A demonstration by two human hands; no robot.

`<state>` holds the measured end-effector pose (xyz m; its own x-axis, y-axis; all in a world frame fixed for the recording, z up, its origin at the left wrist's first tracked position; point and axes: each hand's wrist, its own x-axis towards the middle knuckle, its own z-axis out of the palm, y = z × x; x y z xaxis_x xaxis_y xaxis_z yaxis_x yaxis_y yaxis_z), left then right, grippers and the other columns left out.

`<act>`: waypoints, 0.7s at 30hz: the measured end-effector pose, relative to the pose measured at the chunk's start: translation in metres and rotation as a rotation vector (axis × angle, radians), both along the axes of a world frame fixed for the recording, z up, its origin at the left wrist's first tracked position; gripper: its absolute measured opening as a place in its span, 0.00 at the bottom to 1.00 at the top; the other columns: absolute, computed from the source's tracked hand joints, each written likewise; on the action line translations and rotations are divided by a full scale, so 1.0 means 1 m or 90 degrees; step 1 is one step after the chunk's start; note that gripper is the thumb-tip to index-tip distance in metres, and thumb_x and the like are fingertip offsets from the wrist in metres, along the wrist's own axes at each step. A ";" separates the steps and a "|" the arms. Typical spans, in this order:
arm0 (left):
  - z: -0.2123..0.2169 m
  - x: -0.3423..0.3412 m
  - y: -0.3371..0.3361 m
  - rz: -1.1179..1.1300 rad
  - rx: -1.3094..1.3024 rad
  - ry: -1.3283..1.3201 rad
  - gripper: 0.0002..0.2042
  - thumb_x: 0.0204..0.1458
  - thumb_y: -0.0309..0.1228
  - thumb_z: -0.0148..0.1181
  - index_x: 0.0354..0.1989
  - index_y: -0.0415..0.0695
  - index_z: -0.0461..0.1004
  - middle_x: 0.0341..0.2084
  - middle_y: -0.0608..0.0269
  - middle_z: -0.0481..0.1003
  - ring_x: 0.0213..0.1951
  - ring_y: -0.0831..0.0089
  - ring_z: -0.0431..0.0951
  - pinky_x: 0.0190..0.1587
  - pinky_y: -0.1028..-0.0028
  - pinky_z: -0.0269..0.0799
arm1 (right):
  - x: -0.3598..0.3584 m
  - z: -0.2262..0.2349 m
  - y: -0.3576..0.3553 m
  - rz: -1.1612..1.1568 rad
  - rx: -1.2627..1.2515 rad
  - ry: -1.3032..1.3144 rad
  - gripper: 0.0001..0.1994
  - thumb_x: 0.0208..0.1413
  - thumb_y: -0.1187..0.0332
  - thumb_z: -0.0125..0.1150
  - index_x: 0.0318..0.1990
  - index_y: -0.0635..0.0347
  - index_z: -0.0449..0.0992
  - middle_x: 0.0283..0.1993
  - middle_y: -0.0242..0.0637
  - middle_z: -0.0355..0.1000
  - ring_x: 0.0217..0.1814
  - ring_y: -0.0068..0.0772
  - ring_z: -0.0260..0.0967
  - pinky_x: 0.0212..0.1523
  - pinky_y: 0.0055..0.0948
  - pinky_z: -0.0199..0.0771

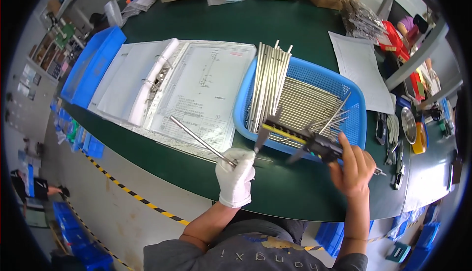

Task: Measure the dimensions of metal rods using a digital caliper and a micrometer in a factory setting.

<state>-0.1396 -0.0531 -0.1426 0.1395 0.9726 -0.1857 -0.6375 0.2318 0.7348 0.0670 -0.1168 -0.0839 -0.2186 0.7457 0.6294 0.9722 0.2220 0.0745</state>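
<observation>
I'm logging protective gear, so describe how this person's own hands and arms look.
The left hand wears a white glove that ends at the wrist. The right hand has no glove. Both forearms are bare, and the short sleeves are dark grey and look plain where they show.

White-gloved fabric-clad L hand (235, 177), nr centre of view, closed in a grip, fingers curled in; indiv. finger positions hard to tell under the glove. Bare L forearm (209, 226) angles up & inward from a dark-grey cloth L sleeve (172, 256). Bare R hand (355, 170) also gripping: index finger extended fwd, thumb opposed on the inner side, other fingers bent. Bare R forearm (356, 217) runs approx. straight up from lower edge, wrist roughly in line w/ it. Hands well apart, approx. same ht. in view.
</observation>
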 end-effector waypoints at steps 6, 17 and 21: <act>0.018 -0.011 0.008 0.055 -0.026 0.020 0.01 0.47 0.22 0.52 0.26 0.40 0.67 0.10 0.74 0.59 0.09 0.88 0.52 0.11 0.85 0.47 | -0.013 0.009 -0.023 0.115 -0.050 -0.113 0.18 0.50 0.58 0.51 0.41 0.65 0.71 0.19 0.28 0.61 0.12 0.21 0.54 0.11 0.21 0.52; 0.022 -0.023 -0.004 -0.034 -0.095 -0.038 0.02 0.49 0.26 0.48 0.30 0.43 0.63 0.07 0.72 0.52 0.06 0.83 0.48 0.09 0.81 0.42 | -0.061 0.019 -0.007 0.148 -0.078 -0.128 0.15 0.48 0.62 0.52 0.38 0.64 0.72 0.28 0.34 0.70 0.17 0.20 0.61 0.15 0.16 0.55; 0.020 -0.031 -0.004 -0.056 -0.058 -0.058 0.02 0.50 0.25 0.46 0.31 0.43 0.63 0.07 0.72 0.52 0.07 0.84 0.49 0.10 0.81 0.43 | -0.079 0.023 0.000 0.133 -0.079 -0.153 0.12 0.44 0.62 0.56 0.32 0.61 0.73 0.20 0.28 0.64 0.14 0.19 0.57 0.13 0.18 0.52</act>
